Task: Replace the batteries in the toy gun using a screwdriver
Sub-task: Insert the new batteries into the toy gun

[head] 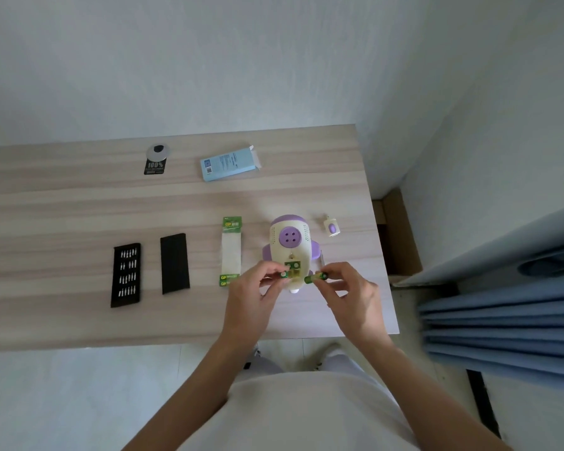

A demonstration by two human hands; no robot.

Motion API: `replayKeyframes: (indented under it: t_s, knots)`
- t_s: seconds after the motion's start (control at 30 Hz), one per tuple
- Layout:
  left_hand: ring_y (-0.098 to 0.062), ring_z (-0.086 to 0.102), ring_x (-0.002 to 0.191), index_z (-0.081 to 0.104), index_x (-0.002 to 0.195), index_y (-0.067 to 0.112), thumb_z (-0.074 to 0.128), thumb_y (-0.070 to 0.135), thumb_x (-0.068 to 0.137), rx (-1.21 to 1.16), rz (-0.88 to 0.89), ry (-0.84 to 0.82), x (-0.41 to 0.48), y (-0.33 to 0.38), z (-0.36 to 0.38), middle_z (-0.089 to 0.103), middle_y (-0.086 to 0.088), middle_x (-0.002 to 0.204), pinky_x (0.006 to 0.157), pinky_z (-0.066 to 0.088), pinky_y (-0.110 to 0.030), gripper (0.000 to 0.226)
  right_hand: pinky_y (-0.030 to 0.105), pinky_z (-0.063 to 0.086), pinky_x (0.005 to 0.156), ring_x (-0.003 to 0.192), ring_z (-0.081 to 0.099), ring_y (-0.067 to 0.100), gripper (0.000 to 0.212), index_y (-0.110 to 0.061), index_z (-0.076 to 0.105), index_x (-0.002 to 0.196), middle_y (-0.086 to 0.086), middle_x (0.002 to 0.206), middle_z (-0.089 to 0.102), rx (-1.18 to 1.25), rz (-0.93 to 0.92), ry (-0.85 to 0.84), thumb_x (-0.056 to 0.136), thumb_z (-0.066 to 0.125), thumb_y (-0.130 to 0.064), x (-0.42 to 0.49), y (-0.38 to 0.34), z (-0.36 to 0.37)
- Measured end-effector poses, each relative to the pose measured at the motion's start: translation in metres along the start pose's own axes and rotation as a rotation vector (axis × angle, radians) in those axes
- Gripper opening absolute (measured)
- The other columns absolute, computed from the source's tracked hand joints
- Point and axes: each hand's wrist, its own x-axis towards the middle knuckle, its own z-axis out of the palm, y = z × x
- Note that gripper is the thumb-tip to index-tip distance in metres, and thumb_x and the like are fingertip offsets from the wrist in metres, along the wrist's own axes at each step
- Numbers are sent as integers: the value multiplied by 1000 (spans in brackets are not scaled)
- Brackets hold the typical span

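The cream and purple toy gun [290, 242] lies on the wooden table [79, 203] with its battery bay [292, 267] open toward me; green battery ends show inside. My left hand [253, 296] pinches a green battery [284, 274] at the bay's left edge. My right hand [349, 294] holds a second green battery [315, 277] just right of the toy. A small cream and purple piece [331, 226] lies to the toy's right. A green and white battery pack card [231, 252] lies left of the toy. No screwdriver handle is visible.
A black tray of screwdriver bits [126, 275] and its black lid [174, 263] lie at the left. A light blue box [230, 163] and a black tag with a round disc [155, 160] lie at the back. The table's right edge [376, 229] borders a blue curtain [502, 320].
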Motion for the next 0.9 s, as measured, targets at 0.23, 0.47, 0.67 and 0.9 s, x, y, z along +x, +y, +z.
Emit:
replayKeyframes:
  t_s: [0.23,0.47,0.67,0.9]
  knots:
    - [1,70,93,71,102,11,75,6,85,-27,4,12,0,-4,4,74,7,100,86,54,-16,18,33,59,67,78,68,3,15,-23,65,97,-18,89,71,9,-2,-15,87,76,-26,0,-5,6]
    - [-6,70,90,70,102,9,76,6,85,36,100,-14,1,-12,9,74,3,100,86,58,-27,18,15,53,68,74,68,4,13,-20,66,99,-23,87,66,-46,-44,-41,89,74,-22,4,-12,15]
    - [-18,70,86,70,100,9,77,6,84,101,144,-40,5,-16,11,73,0,96,79,59,-41,18,33,56,60,68,64,1,14,-18,66,99,-7,88,71,-188,-164,-1,88,73,-23,7,-8,24]
    - [-17,59,80,68,97,11,77,10,83,190,153,-65,10,-17,15,63,1,92,71,54,-30,17,37,52,49,64,66,14,14,-22,72,99,-5,92,65,-346,-311,27,85,75,-22,13,-3,30]
